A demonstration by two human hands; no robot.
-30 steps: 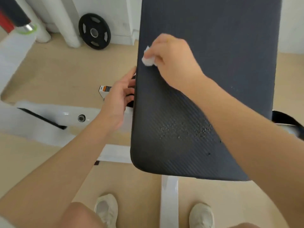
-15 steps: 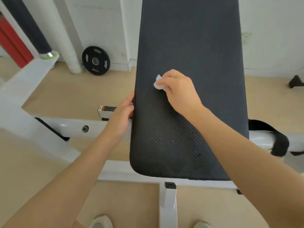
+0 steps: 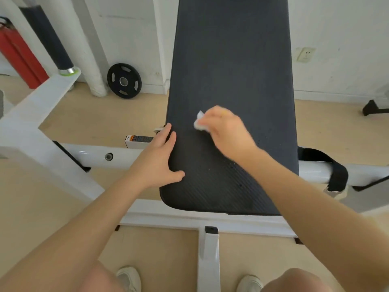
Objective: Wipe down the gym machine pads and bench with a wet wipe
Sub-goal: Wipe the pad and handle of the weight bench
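Observation:
A long dark grey bench pad (image 3: 231, 70) runs away from me on a white frame (image 3: 207, 256). My right hand (image 3: 227, 131) grips a small crumpled white wet wipe (image 3: 199, 123) and holds it against the pad's middle, slightly left of centre. My left hand (image 3: 160, 159) rests flat on the pad's left edge near its front corner, fingers straight and thumb spread onto the surface. A few pale specks show on the textured pad near the front end.
White frame bars (image 3: 90, 155) cross under the pad, with a black strap (image 3: 336, 173) on the right bar. A black weight plate (image 3: 124, 81) leans on the wall beside a white pipe. A red cylinder (image 3: 19, 57) stands far left. My shoes show below.
My right hand has drawn the wipe down the pad toward me. My left hand shifted from the pad's side up onto its left edge. The view has pulled back.

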